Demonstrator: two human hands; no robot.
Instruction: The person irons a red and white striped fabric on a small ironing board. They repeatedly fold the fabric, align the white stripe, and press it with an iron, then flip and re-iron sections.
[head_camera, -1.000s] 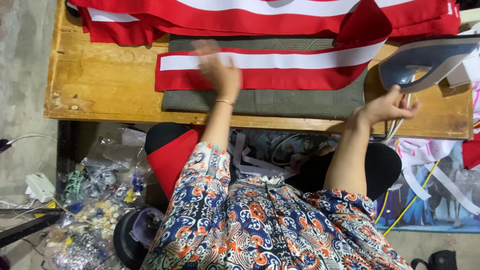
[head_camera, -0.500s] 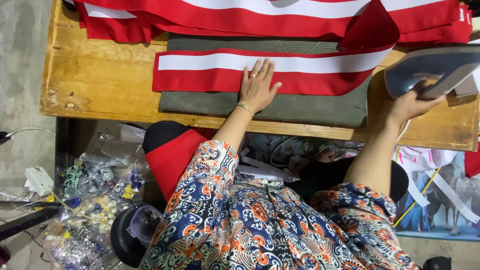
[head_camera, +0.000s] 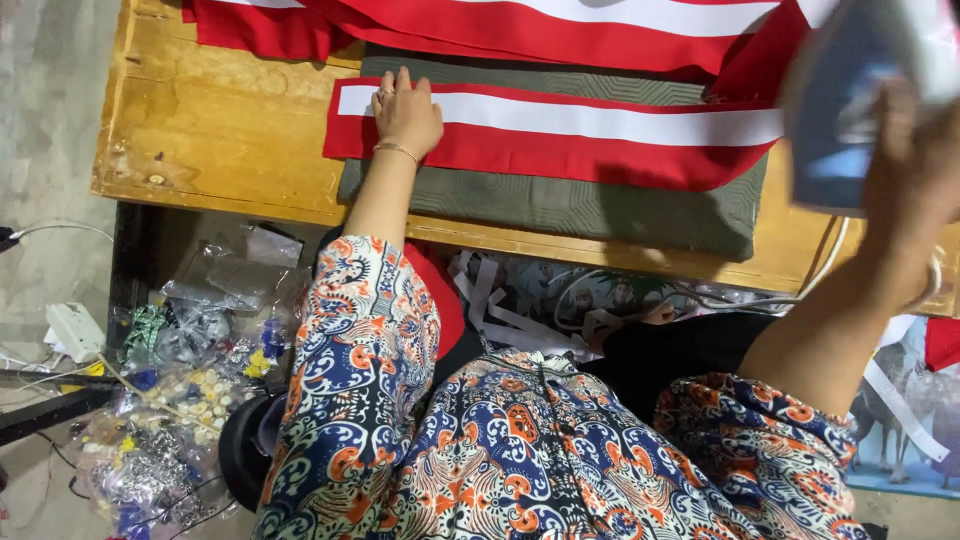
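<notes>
Nearest the camera, the right hand (head_camera: 905, 150) is raised off the worktop (head_camera: 220, 130), wrapped around the handle of a clothes iron (head_camera: 850, 90) whose grey soleplate hangs tilted in the air, blurred, well above the cloth. Farther out, the left hand (head_camera: 405, 110) lies flat with fingers together, pressing down the left end of a red-and-white striped band (head_camera: 580, 135). That band is spread straight and fairly smooth over a grey-green pressing pad (head_camera: 560, 205). By the look of it, the piece is laid out and held ready, but the iron has not yet touched it, so pressing is undone. Beyond, more red-and-white fabric (head_camera: 520, 20) lies heaped at the worktop's far edge.
</notes>
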